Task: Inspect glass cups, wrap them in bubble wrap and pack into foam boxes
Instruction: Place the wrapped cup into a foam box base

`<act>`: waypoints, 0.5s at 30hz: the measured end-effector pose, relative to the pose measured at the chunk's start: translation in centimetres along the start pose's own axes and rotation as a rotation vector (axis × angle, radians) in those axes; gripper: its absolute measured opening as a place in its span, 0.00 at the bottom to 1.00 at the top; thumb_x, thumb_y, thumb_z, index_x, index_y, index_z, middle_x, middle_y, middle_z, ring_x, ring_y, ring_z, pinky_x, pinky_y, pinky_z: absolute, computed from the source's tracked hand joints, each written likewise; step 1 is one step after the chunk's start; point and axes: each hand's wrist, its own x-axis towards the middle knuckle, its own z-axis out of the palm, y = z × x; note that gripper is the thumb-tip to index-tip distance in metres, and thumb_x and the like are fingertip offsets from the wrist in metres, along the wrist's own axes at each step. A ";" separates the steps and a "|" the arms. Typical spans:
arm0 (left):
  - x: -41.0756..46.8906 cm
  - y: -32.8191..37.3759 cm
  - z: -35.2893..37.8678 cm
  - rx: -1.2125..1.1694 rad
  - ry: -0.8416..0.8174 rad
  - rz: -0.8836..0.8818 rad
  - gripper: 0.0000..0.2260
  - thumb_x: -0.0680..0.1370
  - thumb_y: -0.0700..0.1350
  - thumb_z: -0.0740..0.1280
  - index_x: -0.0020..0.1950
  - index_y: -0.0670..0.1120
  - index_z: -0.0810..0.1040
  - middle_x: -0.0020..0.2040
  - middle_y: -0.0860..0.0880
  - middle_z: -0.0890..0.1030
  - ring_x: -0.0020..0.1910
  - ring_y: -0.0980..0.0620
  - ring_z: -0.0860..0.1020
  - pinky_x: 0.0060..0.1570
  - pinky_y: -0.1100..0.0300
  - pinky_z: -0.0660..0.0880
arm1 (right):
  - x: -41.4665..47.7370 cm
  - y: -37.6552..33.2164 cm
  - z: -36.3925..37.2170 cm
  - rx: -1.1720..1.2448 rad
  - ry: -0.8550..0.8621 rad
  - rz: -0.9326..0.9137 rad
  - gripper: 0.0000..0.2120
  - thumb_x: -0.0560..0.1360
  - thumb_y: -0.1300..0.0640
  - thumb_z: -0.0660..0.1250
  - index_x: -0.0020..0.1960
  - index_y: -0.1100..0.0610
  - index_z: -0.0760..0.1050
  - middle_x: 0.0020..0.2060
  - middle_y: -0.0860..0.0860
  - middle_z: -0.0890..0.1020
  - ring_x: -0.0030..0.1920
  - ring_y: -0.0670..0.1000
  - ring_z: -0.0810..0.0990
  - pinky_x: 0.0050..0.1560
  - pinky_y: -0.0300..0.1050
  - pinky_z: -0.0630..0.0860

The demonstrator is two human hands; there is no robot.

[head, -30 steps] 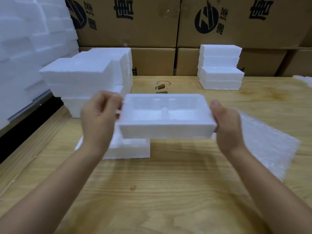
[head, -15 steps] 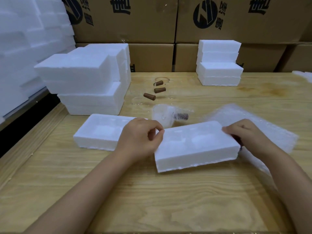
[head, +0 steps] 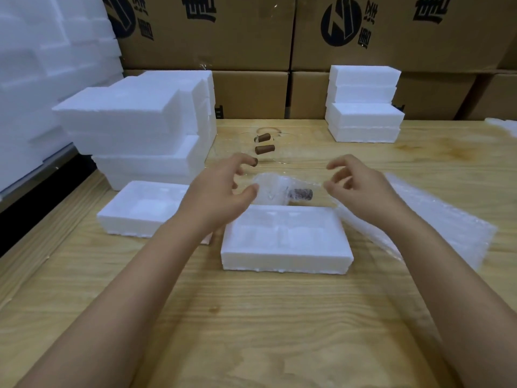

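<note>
Surface (head: pixel 251 317): wood. Open foam box (head: pixel 285 256) at centre, cavities up. Second foam box (head: pixel 126 219) at its 9 o'clock, partly behind the left forearm. Foam stacks (head: pixel 134 119) at 10 o'clock, smaller stack (head: pixel 363 107) at 1 o'clock. Loose bubble wrap sheet (head: pixel 447 219) at 3 o'clock. Bare glass cups (head: pixel 264 149) far back at 12. Wrapped cup (head: pixel 279 189) lies just beyond the box at 12, between left hand (head: pixel 221 189) and right hand (head: pixel 361 189). Each grip is spread, holding nothing. Left thumb contact with the wrap unclear.
</note>
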 end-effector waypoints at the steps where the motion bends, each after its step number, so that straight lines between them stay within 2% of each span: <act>1: 0.7 0.4 0.1 0.049 -0.090 -0.025 0.18 0.77 0.54 0.66 0.66 0.59 0.69 0.56 0.53 0.76 0.52 0.52 0.77 0.52 0.53 0.75 | 0.7 -0.2 0.5 0.013 -0.102 0.025 0.13 0.77 0.48 0.65 0.60 0.43 0.69 0.48 0.42 0.75 0.44 0.42 0.75 0.37 0.38 0.69; 3: 1.4 0.8 0.6 0.119 -0.212 -0.060 0.21 0.78 0.56 0.65 0.70 0.61 0.65 0.57 0.51 0.75 0.56 0.49 0.76 0.56 0.50 0.75 | 1.8 -0.5 1.8 0.051 -0.248 0.105 0.17 0.77 0.50 0.66 0.64 0.45 0.69 0.50 0.45 0.75 0.46 0.43 0.76 0.40 0.38 0.71; 5: 1.7 0.6 1.3 0.095 -0.247 -0.089 0.19 0.78 0.57 0.64 0.68 0.60 0.68 0.55 0.51 0.75 0.55 0.49 0.76 0.56 0.49 0.76 | 2.3 -0.4 3.1 0.118 -0.291 0.132 0.12 0.76 0.56 0.68 0.59 0.51 0.74 0.47 0.48 0.79 0.45 0.47 0.78 0.43 0.41 0.75; 9: 1.9 -0.2 2.0 0.021 -0.178 -0.078 0.11 0.78 0.57 0.65 0.60 0.57 0.74 0.48 0.54 0.76 0.49 0.55 0.77 0.44 0.60 0.75 | 2.8 -0.2 4.2 0.154 -0.183 0.123 0.04 0.73 0.60 0.72 0.46 0.58 0.78 0.37 0.52 0.79 0.37 0.50 0.77 0.38 0.43 0.72; 11: 2.0 -0.4 2.1 -0.011 -0.136 -0.066 0.11 0.78 0.56 0.65 0.59 0.57 0.74 0.46 0.54 0.77 0.49 0.55 0.78 0.45 0.59 0.75 | 2.9 -0.1 4.3 0.195 -0.151 0.118 0.04 0.72 0.60 0.73 0.43 0.60 0.79 0.33 0.51 0.77 0.35 0.50 0.75 0.37 0.42 0.71; 13: 2.1 -0.6 2.0 -0.095 -0.109 -0.072 0.13 0.78 0.56 0.65 0.62 0.57 0.73 0.49 0.53 0.78 0.50 0.58 0.77 0.45 0.59 0.76 | 2.9 -0.2 4.0 0.270 -0.121 0.100 0.03 0.72 0.61 0.72 0.42 0.60 0.79 0.31 0.51 0.77 0.35 0.50 0.76 0.40 0.45 0.74; 15: 2.0 -0.7 1.7 -0.258 -0.084 -0.075 0.14 0.78 0.57 0.65 0.62 0.60 0.72 0.52 0.55 0.78 0.50 0.67 0.76 0.39 0.69 0.74 | 2.9 -0.5 3.5 0.353 -0.079 0.067 0.01 0.73 0.62 0.71 0.42 0.58 0.81 0.31 0.50 0.80 0.34 0.48 0.78 0.43 0.44 0.76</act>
